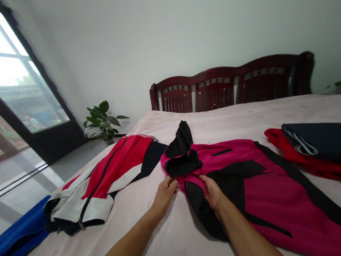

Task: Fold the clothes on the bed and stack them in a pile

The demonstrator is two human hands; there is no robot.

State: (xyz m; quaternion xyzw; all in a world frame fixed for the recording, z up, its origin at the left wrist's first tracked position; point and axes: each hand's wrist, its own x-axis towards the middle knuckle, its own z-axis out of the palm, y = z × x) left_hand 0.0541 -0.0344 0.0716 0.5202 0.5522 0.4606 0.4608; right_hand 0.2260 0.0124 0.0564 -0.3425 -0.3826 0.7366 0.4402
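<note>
A magenta and black jacket (265, 203) lies spread on the bed, its collar end toward the middle and its body running off to the lower right. At the collar, a black lining shows in the raised opening, and a black flap stands up behind it. My left hand (166, 192) pinches the magenta edge at the near left of the collar. My right hand (212, 192) grips the cloth just right of it, near the black shoulder part, with its thumb on top. Some fingers of both hands are hidden by the fabric.
On the left of the bed (159, 244) lies a red, white and navy jacket (113, 167), with blue clothing (19, 235) beside it. Folded dark trousers (332, 142) rest on red clothing (275, 142) at the right. A wooden headboard (215, 90) and a potted plant (103, 121) stand behind.
</note>
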